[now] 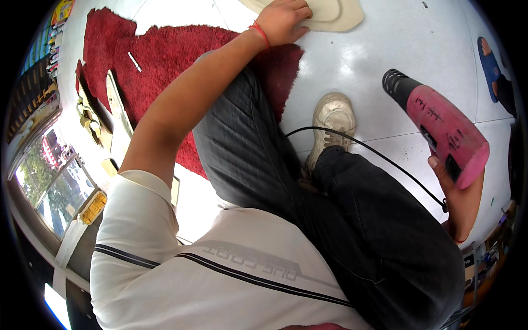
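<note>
Gripping a pink heat gun (443,126), right hand (459,195); left hand (281,21) spread flat on beige sheet (335,14)

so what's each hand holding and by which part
The right hand holds the pink heat gun by its rear handle end, nozzle pointing away. The left hand grips nothing; it rests flat on the beige piece.
</note>
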The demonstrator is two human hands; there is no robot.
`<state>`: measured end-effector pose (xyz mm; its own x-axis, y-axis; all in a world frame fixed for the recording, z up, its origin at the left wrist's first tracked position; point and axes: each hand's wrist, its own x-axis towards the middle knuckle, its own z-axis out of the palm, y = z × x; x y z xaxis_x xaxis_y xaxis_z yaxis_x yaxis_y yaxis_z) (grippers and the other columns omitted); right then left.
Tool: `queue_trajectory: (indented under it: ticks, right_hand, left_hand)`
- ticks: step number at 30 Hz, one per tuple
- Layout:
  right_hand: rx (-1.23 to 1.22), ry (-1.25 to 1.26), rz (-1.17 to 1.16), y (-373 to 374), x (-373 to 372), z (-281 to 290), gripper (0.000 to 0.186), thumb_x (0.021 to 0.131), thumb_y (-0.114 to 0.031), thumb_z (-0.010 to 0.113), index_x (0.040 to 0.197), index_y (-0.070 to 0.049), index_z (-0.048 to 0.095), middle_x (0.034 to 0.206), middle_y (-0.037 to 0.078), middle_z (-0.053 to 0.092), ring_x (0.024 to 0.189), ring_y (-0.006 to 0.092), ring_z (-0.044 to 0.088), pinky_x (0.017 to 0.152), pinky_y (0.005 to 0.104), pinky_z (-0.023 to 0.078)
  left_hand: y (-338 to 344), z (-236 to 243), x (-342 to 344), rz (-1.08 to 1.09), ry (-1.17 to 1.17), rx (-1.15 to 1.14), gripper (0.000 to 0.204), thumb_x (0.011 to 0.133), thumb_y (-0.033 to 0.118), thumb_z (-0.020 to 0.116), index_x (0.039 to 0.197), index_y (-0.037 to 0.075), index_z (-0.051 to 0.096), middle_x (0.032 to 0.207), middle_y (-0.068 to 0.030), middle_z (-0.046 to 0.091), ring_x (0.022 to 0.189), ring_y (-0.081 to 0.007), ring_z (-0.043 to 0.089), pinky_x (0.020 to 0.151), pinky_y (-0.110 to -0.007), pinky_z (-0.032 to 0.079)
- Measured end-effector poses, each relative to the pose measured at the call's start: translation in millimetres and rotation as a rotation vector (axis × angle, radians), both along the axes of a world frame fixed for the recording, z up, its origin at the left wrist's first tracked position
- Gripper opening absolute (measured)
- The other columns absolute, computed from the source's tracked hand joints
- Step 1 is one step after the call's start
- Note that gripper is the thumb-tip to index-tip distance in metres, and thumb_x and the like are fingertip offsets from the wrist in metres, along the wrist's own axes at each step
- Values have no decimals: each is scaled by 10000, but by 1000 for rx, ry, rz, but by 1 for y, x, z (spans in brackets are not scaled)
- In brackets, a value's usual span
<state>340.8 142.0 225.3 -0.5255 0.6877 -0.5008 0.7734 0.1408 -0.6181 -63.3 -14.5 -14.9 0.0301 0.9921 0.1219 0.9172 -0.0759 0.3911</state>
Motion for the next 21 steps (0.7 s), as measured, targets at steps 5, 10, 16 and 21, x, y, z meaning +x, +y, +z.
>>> queue_trajectory:
  ticks: [5, 10, 16, 21]
  right_hand:
    - [56, 229, -233, 13, -6, -3, 521, 882, -26, 789, 1346, 33, 560, 1262, 150, 667, 1188, 204, 622, 1056, 343, 458]
    - [629, 130, -179, 30, -9, 9, 157, 917, -135, 790, 986, -37, 689, 669, -20, 575, 513, 51, 435, 490, 229, 292]
    - [634, 144, -191, 36, 4, 14, 148, 937, -144, 776, 968, -21, 699, 728, 15, 643, 537, 69, 474, 500, 230, 324]
    - [454, 66, -270, 33, 0, 9, 149, 941, -163, 776, 946, -39, 692, 693, -4, 606, 519, 63, 441, 494, 230, 303]
  left_hand:
    - [7, 3, 8, 115, -32, 124, 275, 823, 270, 795, 986, 68, 703, 1004, -85, 686, 950, -305, 664, 857, -419, 541]
    - [77, 12, 84, 432, 140, 241, 372, 747, 231, 801, 1049, 62, 667, 1064, -124, 581, 1038, -344, 554, 903, -481, 433]
    - [110, 8, 94, 717, -78, 23, 151, 780, 154, 633, 731, 56, 737, 1054, -133, 587, 1095, -355, 542, 917, -524, 431]
    - [81, -5, 68, 873, -476, -163, 216, 813, 210, 658, 870, 55, 797, 826, -161, 729, 742, -318, 699, 748, -396, 570]
